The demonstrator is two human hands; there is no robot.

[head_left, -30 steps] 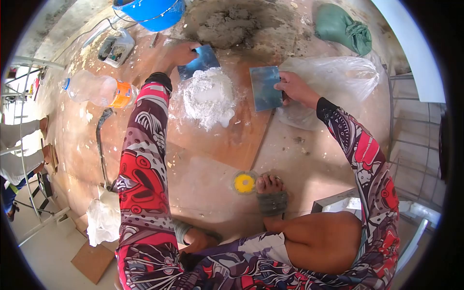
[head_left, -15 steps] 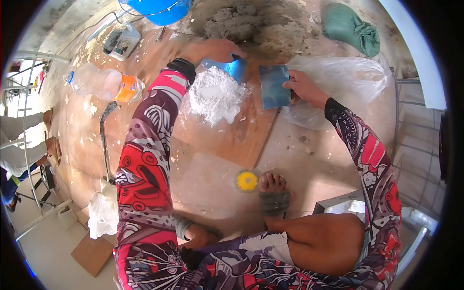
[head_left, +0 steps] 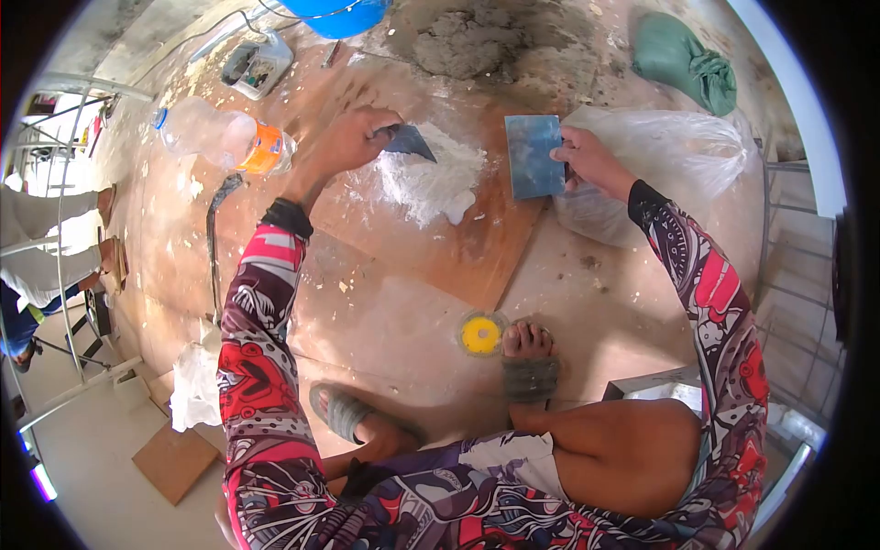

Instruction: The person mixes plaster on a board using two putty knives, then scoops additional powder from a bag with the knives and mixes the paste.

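A pile of white powder, partly wet paste (head_left: 440,179), lies on a brown wooden board (head_left: 490,261) on the floor. My left hand (head_left: 359,142) is closed on a flat metal scraper (head_left: 412,143), whose blade rests at the pile's upper left side. Its handle, if any, is hidden in my fingers. In my right hand (head_left: 594,161) is a rectangular metal plate (head_left: 533,158), pinched at its right edge between thumb and fingers. The plate is held right of the pile, near the board's right edge.
A plastic bottle (head_left: 206,137), cut container (head_left: 259,66) and blue bucket (head_left: 344,16) stand or lie beyond on the left. Grey mortar (head_left: 472,41), a green sack (head_left: 683,60) and clear plastic bag (head_left: 655,147) lie farther off. A yellow disc (head_left: 481,335) is by my foot. Another person's legs (head_left: 60,238) show left.
My left hand has moved left and nearer to me with the scraper, from the far side of the pile. The blade has turned. My right hand still holds the plate in nearly the same place.
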